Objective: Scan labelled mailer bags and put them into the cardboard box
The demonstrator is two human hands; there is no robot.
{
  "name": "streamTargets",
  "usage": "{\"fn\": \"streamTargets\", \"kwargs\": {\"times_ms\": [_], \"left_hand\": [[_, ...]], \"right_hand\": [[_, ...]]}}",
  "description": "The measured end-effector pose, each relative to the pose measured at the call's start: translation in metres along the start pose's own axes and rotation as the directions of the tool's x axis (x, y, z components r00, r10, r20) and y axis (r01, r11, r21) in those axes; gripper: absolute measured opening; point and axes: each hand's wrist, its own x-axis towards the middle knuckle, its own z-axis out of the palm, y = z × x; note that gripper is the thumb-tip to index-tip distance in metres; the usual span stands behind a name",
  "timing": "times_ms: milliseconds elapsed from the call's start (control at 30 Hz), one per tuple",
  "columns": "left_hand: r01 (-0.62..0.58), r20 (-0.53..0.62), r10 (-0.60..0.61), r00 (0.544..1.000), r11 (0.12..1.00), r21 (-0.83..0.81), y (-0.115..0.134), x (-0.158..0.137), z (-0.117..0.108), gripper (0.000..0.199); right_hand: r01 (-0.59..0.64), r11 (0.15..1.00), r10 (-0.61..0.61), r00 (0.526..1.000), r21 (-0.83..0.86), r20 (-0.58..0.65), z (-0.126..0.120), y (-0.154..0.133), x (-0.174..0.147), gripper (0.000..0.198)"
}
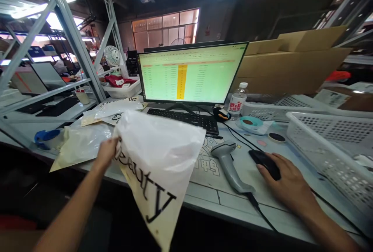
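Note:
Pinched in my left hand [107, 151] is the upper left corner of a white plastic mailer bag [157, 147] with black lettering, hanging tilted over the desk's front edge. My right hand [287, 180] rests on a black computer mouse [266, 163], its fingers wrapped about the sides. Between the hands a grey barcode scanner [233, 170] lies on the desk with its cable running toward me. Behind the bag stands a black keyboard [189, 120], partly covered by it. More mailer bags [84, 141] lie in a loose pile left of my left hand.
A monitor [192, 75] showing a spreadsheet stands at the back. A water bottle [237, 102], a tape roll [250, 123] and a white plastic basket [329, 147] are on the right. Blue tape [46, 139] sits near the metal frame at left. Cardboard boxes [288, 63] rise behind.

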Motion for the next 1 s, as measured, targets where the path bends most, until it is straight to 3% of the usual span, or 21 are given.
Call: {"fn": "streamTargets", "kwargs": {"times_ms": [67, 133, 267, 333, 400, 467, 533, 567, 633, 700, 767, 867, 1000], "left_hand": [[0.112, 0.115, -0.099, 0.988, 0.988, -0.111, -0.032, -0.022, 0.028, 0.029], [0.181, 0.191, -0.145, 0.971, 0.965, -0.19, -0.049, -0.038, 0.039, 0.029], [0.261, 0.327, -0.173, 0.929, 0.932, -0.249, -0.056, -0.051, 0.024, 0.033], [0.237, 0.308, -0.199, 0.93, 0.967, -0.092, -0.058, -0.055, 0.009, 0.044], [0.124, 0.17, -0.157, 0.973, 0.975, 0.186, -0.061, -0.06, -0.003, 0.059], [-0.072, 0.047, 0.059, 0.997, 0.926, 0.369, -0.064, -0.07, -0.009, 0.064], [-0.355, 0.098, 0.343, 0.934, 0.862, 0.362, -0.063, -0.082, -0.006, 0.058], [-0.5, 0.172, 0.47, 0.866, 0.805, 0.318, -0.06, -0.09, -0.001, 0.053], [-0.719, 0.365, 0.628, 0.687, 0.662, 0.214, -0.051, -0.105, 0.014, 0.049], [-0.814, 0.543, 0.64, 0.543, 0.56, 0.154, -0.04, -0.119, 0.035, 0.062], [-0.841, 0.675, 0.574, 0.463, 0.524, 0.132, -0.03, -0.133, 0.057, 0.083], [-0.832, 0.753, 0.483, 0.447, 0.533, 0.151, -0.027, -0.149, 0.087, 0.11], [-0.822, 0.687, 0.532, 0.495, 0.543, 0.172, -0.04, -0.16, 0.109, 0.115]], "right_hand": [[-0.002, 1.0, 0.002, 1.0, -0.024, -0.003, 0.002, 0.005, 0.001, 0.078], [0.001, 0.999, -0.001, 1.0, -0.047, -0.008, 0.004, 0.009, 0.003, 0.075], [0.018, 0.996, -0.019, 1.0, -0.086, -0.017, 0.01, 0.015, 0.011, 0.069], [0.025, 0.994, -0.027, 1.0, -0.105, -0.012, 0.015, 0.017, 0.015, 0.07], [0.027, 0.992, -0.028, 1.0, -0.121, -0.007, 0.02, 0.018, 0.019, 0.071], [0.026, 0.99, -0.027, 1.0, -0.135, -0.006, 0.025, 0.02, 0.021, 0.071], [0.024, 0.988, -0.026, 1.0, -0.151, -0.009, 0.029, 0.022, 0.023, 0.068], [0.02, 0.987, -0.022, 1.0, -0.159, -0.01, 0.03, 0.023, 0.023, 0.067], [0.011, 0.985, -0.012, 1.0, -0.174, -0.01, 0.031, 0.025, 0.024, 0.067], [0.006, 0.983, -0.008, 1.0, -0.184, -0.007, 0.032, 0.026, 0.023, 0.069], [0.008, 0.983, -0.009, 1.0, -0.185, -0.006, 0.033, 0.027, 0.021, 0.069], [0.016, 0.985, -0.018, 1.0, -0.172, -0.009, 0.034, 0.028, 0.02, 0.068], [0.047, 0.99, -0.051, 0.998, -0.132, -0.026, 0.035, 0.028, 0.021, 0.066]]}}
